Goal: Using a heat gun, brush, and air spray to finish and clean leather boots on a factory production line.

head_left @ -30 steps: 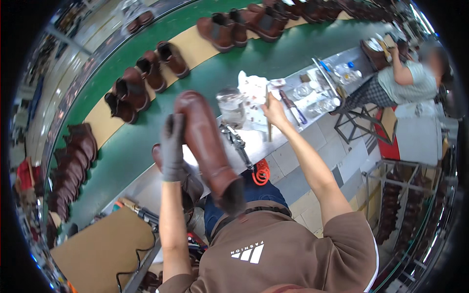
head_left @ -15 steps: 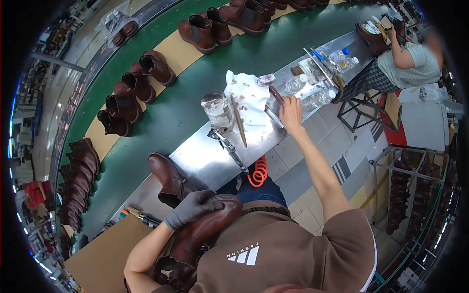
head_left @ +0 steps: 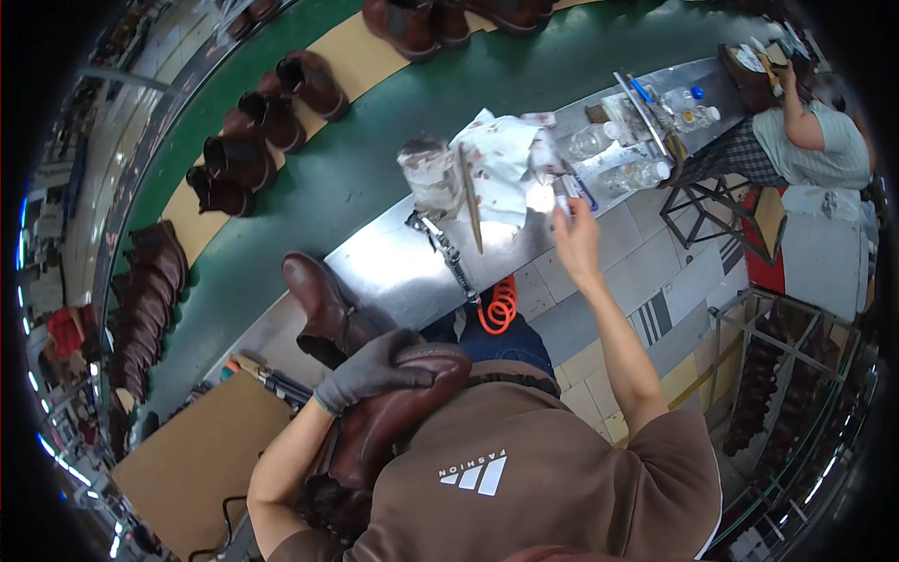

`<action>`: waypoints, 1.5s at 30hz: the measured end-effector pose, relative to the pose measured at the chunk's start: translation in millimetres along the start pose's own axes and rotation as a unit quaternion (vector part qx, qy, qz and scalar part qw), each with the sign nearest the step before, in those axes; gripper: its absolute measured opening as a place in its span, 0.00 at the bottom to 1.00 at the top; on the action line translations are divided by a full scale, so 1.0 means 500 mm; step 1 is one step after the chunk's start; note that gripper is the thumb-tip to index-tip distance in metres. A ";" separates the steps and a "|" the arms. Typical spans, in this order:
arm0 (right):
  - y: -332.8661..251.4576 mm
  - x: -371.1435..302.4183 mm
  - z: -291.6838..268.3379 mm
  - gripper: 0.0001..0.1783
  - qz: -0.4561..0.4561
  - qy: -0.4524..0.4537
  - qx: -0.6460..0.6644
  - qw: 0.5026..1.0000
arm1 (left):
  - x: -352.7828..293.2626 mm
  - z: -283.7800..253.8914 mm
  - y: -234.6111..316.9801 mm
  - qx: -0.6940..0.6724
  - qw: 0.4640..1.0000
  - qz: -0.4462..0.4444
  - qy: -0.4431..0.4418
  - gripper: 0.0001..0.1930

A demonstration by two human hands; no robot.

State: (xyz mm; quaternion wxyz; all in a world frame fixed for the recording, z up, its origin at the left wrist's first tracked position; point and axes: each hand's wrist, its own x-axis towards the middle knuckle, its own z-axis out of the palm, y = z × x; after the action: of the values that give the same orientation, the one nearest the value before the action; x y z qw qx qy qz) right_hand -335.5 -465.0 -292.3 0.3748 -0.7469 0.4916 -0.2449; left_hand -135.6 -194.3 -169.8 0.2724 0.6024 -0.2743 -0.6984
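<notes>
My left hand (head_left: 373,377), in a grey glove, is closed around a brown leather boot (head_left: 403,412) lying on its side against my body. Over the metal bench, my bare right hand (head_left: 578,245) has its fingers pinched together at a small pale object that I cannot make out. Just past its fingertips is a thin purple-blue item (head_left: 585,192), next to a stained white cloth (head_left: 501,155). A second brown boot (head_left: 318,295) rests on the bench edge beyond my left hand. The wrapped, stained container (head_left: 431,173) stands beside the cloth, with a slim brown stick (head_left: 470,201) between them.
An air gun (head_left: 438,245) with a coiled orange hose (head_left: 499,307) lies at the bench's near edge. Clear bottles (head_left: 637,175) stand to the right. Boots (head_left: 239,164) line the green conveyor (head_left: 365,178). A cardboard sheet (head_left: 201,426) is at lower left. A co-worker (head_left: 815,136) sits at far right.
My view has shifted slightly. The dark-handled tool by my right hand no longer shows, the cloth is bunched differently, and the purple-blue item now shows. My left hand still holds the boot.
</notes>
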 end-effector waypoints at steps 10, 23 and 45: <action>-0.222 -0.111 -0.104 0.16 -0.078 -0.469 0.106 0.874 | 0.042 0.022 0.007 0.125 0.980 0.064 0.140 0.71; -0.264 -0.137 -0.142 0.18 -0.288 -0.455 0.023 0.842 | 0.065 0.005 -0.014 0.119 0.990 0.047 0.056 0.53; -0.269 -0.147 -0.119 0.16 -0.359 -0.450 -0.039 0.817 | 0.070 0.013 -0.014 0.120 0.992 0.038 0.018 0.54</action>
State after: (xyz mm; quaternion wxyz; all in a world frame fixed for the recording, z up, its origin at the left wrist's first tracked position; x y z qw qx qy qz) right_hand -334.6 -384.7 -148.8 0.4104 -0.9113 -0.0257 0.0206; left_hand -146.5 -214.0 -198.0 0.2294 0.6326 -0.3734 -0.6386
